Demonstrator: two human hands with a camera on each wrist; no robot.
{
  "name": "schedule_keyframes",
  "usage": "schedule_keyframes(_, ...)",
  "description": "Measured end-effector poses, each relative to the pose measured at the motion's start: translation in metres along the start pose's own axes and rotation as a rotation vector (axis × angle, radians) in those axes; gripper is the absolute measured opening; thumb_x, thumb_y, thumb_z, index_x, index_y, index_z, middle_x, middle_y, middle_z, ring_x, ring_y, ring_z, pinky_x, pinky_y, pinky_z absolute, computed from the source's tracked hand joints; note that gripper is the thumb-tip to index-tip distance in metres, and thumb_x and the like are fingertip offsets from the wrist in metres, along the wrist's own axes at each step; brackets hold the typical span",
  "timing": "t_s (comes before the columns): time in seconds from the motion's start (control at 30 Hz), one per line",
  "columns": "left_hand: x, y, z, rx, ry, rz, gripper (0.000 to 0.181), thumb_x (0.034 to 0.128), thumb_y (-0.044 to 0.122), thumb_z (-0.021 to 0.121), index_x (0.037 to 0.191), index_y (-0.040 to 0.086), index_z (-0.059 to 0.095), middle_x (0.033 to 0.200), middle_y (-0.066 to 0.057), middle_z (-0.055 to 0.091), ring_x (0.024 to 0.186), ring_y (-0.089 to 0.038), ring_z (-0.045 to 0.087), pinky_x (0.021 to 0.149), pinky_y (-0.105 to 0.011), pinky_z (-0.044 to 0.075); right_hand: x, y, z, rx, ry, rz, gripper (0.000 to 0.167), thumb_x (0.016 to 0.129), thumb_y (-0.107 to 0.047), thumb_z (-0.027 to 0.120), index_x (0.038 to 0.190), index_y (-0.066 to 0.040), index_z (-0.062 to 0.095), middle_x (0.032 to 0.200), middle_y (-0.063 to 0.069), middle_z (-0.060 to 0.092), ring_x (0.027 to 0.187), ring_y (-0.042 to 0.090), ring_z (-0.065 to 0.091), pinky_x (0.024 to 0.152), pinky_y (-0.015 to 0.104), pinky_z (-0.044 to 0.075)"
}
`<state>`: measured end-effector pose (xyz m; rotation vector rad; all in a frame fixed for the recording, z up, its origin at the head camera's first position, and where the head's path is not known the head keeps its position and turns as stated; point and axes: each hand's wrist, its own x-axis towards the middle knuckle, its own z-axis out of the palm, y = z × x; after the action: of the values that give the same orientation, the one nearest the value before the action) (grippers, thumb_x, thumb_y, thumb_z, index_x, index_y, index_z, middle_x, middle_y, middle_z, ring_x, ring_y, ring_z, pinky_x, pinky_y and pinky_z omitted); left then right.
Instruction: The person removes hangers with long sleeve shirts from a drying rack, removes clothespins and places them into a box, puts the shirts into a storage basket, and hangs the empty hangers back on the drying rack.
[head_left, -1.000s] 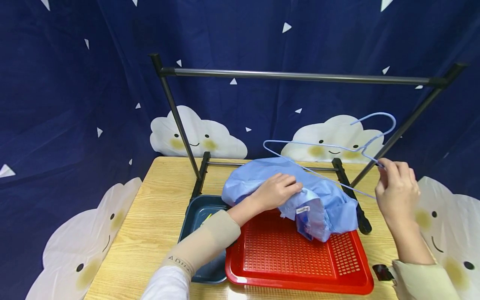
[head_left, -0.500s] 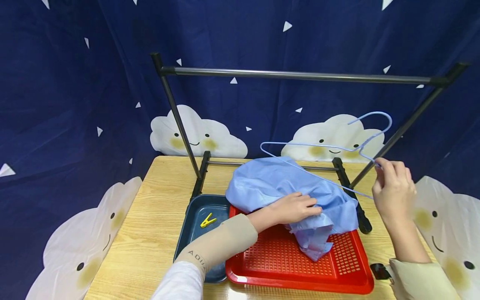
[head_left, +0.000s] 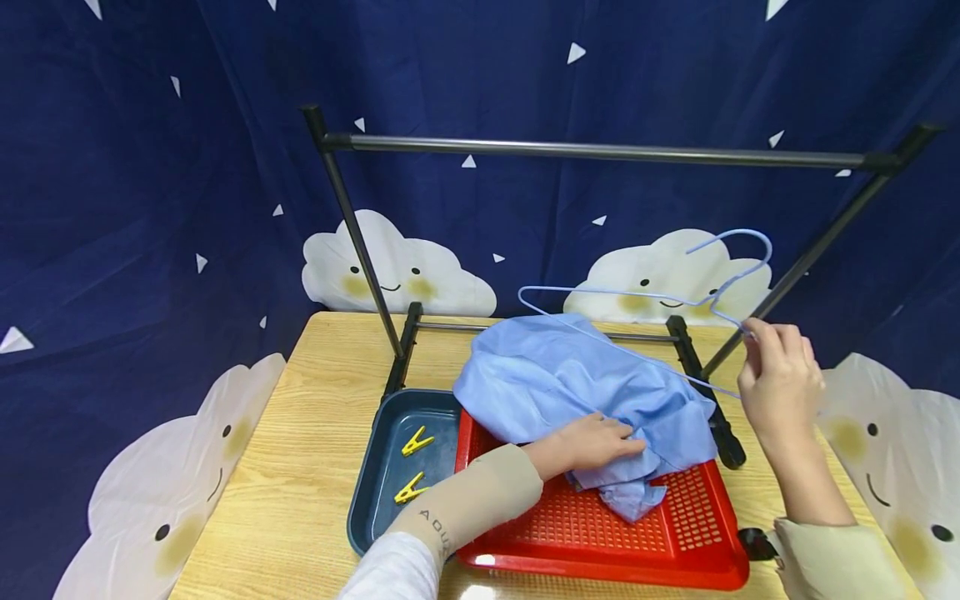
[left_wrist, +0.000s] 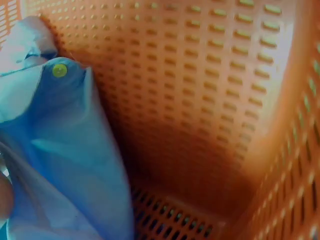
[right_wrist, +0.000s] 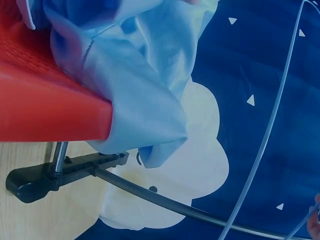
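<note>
Across the rear of a red, perforated plastic basket (head_left: 585, 533) lies a bunched garment of light-blue cloth (head_left: 555, 367). A person's left hand (head_left: 592, 443) rests on it, over the basket; whether those fingers grasp any fabric, I cannot tell. Just right of the basket, the raised right hand (head_left: 780, 379) pinches a thin, pale-blue hanger (head_left: 645, 293) between thumb and fingers — its hook pointing up. Left of the basket, a dark blue-green rectangular tray (head_left: 382, 483) holds two yellow V-shaped clothespins (head_left: 416, 442). Behind the basket rises a black-and-grey metal rack (head_left: 600, 151).
</note>
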<state>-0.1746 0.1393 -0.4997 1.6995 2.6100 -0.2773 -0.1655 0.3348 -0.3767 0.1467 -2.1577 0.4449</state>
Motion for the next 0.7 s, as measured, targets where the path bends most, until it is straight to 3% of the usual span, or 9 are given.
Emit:
schedule_keyframes(0.13,0.002,0.006,0.01,-0.063,-0.076,-0.04,0.034,0.0992,0.031,0.028,0.13,0.037,0.042,0.129,0.008,0.048,0.117,-0.008,0.046,0.092,-0.026,0.037,-0.001,-0.001,0.002,0.0,-0.017,0.003,0.02,0.083,0.005,0.053,0.102,0.001,0.059,0.09,0.022,0.053,0.082,0.042,0.05,0.061,0.055,0.033)
schedule_keyframes(0.5,-0.002,0.021,0.042,-0.026,-0.178,-0.119,0.026,0.098,0.033,0.035,0.12,0.039,0.047,0.119,0.013,0.051,0.109,-0.004,0.049,0.086,-0.023,0.04,-0.003,-0.004,0.005,0.013,-0.033,0.025,0.021,0.084,0.005,0.054,0.103,-0.002,0.06,0.091,0.021,0.053,0.083,0.041,0.05,0.061,0.057,0.033)
schedule_keyframes(0.7,-0.002,0.023,0.047,0.0,-0.21,-0.146,0.027,0.097,0.033,0.038,0.121,0.041,0.047,0.123,0.014,0.049,0.11,-0.004,0.049,0.087,-0.023,0.04,-0.003,-0.006,0.006,0.01,-0.06,0.017,0.022,0.084,0.006,0.054,0.104,-0.001,0.059,0.091,0.021,0.052,0.082,0.041,0.05,0.061,0.056,0.034)
